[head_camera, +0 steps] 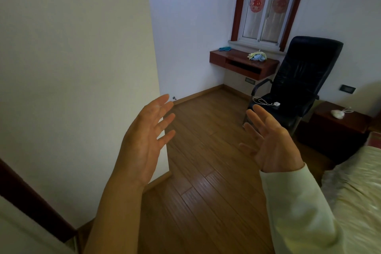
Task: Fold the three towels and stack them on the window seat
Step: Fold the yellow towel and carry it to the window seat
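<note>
Left hand (144,142) and right hand (272,140) raised — each grip wide, empty; crumpled towels (257,56) on glossy wooden window seat (237,55).

Red-brown window seat (237,56), upper right of frame: teal cloth (224,48) at left, crumpled towel heap (257,56) mid-ledge.

Left hand (144,140) raised, palm inward, fingers spread toward 1 o'clock. Right hand (272,142) likewise, fingers toward 11 o'clock, empty.
</note>
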A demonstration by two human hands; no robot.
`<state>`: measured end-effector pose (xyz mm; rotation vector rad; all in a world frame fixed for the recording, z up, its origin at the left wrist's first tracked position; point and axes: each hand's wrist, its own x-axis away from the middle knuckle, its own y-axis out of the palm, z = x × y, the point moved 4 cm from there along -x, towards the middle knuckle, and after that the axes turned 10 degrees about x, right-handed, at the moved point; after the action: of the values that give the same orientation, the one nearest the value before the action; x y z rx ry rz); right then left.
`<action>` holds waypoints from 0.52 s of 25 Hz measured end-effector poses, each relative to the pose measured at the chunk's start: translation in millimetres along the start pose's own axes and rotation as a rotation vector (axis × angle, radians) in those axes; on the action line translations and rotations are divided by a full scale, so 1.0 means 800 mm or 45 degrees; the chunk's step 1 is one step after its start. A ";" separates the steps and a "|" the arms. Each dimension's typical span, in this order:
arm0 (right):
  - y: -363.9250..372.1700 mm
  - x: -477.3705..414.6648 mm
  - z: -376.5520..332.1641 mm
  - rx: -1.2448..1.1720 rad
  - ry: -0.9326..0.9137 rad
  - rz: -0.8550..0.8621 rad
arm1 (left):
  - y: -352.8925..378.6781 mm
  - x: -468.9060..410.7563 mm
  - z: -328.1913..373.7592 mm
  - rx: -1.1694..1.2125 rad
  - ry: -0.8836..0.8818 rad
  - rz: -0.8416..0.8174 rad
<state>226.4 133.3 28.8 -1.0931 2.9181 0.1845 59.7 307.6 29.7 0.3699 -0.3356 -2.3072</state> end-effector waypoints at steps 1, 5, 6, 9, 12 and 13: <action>0.016 -0.019 0.002 0.008 -0.008 -0.003 | -0.011 -0.022 0.001 0.005 -0.008 -0.007; 0.054 -0.097 0.016 0.027 -0.035 -0.003 | -0.047 -0.101 -0.006 0.013 0.009 -0.010; 0.060 -0.119 0.021 0.032 -0.029 0.000 | -0.054 -0.123 -0.010 0.012 0.003 -0.011; 0.072 -0.190 0.035 0.036 -0.041 -0.002 | -0.065 -0.195 -0.023 -0.017 0.003 -0.039; 0.078 -0.270 0.039 0.051 -0.064 -0.017 | -0.062 -0.275 -0.038 -0.018 0.021 -0.050; 0.079 -0.301 0.037 0.056 -0.073 -0.032 | -0.059 -0.306 -0.043 -0.019 0.027 -0.057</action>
<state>366.3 341.2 20.4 -1.0983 2.8429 0.1482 205.0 512.9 21.4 0.3983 -0.3025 -2.3465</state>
